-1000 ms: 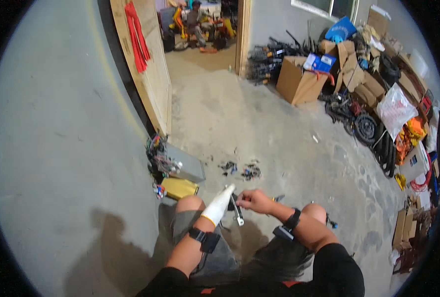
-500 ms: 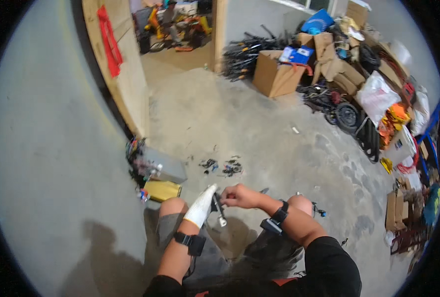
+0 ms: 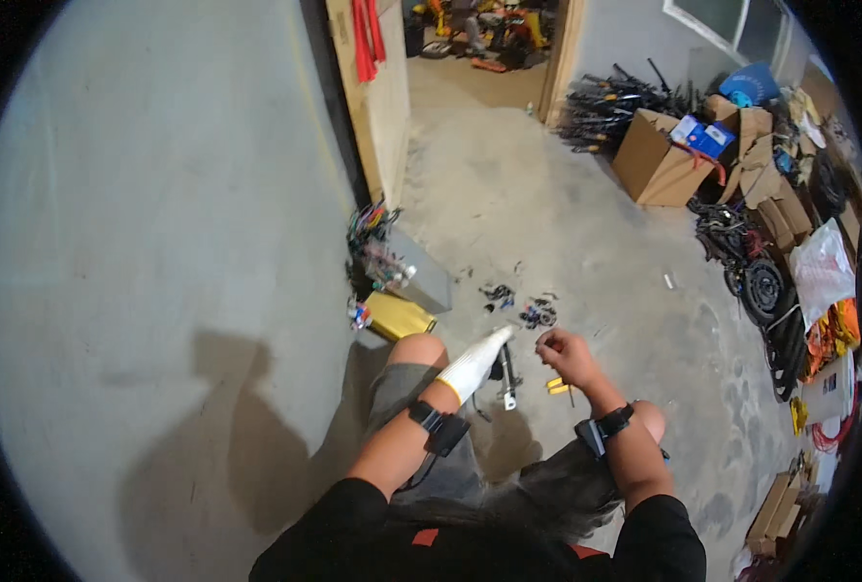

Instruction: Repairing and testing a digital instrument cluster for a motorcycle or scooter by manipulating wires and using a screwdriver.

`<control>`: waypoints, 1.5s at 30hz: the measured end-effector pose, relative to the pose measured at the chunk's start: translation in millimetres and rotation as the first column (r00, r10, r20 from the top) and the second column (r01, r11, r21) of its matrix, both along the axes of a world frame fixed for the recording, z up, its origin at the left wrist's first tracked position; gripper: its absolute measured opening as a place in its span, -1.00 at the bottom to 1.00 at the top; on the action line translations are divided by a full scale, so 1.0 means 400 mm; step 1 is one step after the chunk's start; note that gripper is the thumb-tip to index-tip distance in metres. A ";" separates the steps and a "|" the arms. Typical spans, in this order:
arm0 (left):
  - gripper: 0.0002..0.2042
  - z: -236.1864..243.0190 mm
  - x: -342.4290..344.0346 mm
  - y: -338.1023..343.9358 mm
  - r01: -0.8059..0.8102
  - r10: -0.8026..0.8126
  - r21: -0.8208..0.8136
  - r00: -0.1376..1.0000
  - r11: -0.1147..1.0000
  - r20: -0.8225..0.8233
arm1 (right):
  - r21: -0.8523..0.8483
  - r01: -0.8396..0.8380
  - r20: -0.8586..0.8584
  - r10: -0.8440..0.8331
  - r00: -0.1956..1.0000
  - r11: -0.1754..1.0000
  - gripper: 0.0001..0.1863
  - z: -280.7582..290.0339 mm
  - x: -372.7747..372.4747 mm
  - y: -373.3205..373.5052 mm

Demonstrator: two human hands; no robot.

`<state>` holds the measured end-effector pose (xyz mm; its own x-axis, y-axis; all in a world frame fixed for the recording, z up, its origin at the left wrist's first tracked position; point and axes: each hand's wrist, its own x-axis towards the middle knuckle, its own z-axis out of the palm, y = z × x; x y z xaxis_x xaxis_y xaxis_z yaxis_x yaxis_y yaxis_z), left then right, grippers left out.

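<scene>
the right hand (image 3: pixel 565 353) has let go of the metal tool (image 3: pixel 506 378) it pinched a moment ago and now curls loosely, holding nothing, just beside it. the left hand (image 3: pixel 476 364) (in a white knit glove) stays on the slim steel tool; its grip is hidden. small yellow pieces (image 3: pixel 556 386) lie on rough concrete floor (image 3: pixel 586 252) below.

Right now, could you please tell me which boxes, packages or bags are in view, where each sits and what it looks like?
Large cardboard box: far right, open flaps, brown.
Small cartons: atop that box, blue and white.
Plastic bag: right edge, white, bulging.
Yellow package: on the floor by the left knee, flat, rectangular.
Flattened cardboard: lower right, brown.
</scene>
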<state>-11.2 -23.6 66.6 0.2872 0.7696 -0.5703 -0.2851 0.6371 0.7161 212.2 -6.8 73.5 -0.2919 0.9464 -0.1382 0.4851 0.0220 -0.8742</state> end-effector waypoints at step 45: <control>-0.62 0.177 -0.013 0.029 -0.303 0.318 -0.101 0.872 0.948 0.372 | -0.062 0.076 -0.251 -0.089 0.964 0.995 -0.82 0.017 0.021 0.072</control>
<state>-16.6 -11.9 137.2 0.2369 0.8345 -0.4975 -0.7166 0.4958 0.4905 220.7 22.1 80.2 -0.2451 0.9622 -0.1188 0.2458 -0.0569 -0.9676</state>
